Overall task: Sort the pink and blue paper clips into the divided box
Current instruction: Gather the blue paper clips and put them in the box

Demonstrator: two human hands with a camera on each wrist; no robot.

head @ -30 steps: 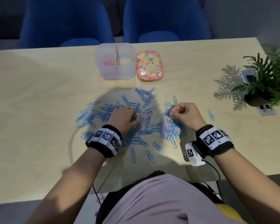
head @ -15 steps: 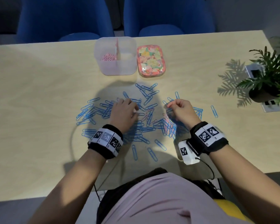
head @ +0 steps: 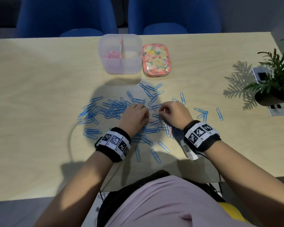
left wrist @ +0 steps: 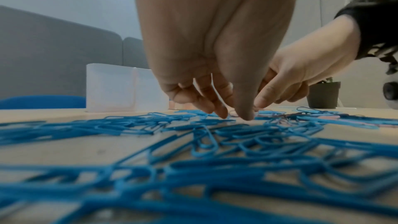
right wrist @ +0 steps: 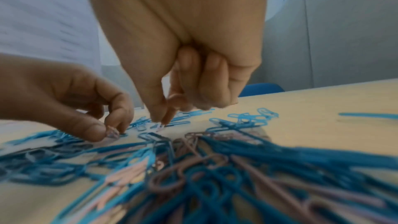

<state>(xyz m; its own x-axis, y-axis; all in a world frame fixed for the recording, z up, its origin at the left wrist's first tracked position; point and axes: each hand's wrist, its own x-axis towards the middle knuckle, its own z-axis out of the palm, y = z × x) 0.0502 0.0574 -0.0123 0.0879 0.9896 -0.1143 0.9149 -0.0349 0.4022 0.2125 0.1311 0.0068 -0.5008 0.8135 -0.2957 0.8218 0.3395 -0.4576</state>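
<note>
Right hand [head: 174, 113] moved left beside left hand [head: 134, 116]; each grip pinches a pink clip [right wrist: 159, 126].

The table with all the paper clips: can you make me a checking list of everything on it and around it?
Surface: pale wood table, partly in shadow.
Job's things: divided box holds pink clips in its left half; right half looks empty. Blue clips scattered, some pink among them.
Clutter: flowery tin, potted plant.
Grips: left hand and right hand each pinch a pink clip.
Cables: thin black cable trailing from the right wristband.
Surroundings: blue chairs, grey wall.
</note>
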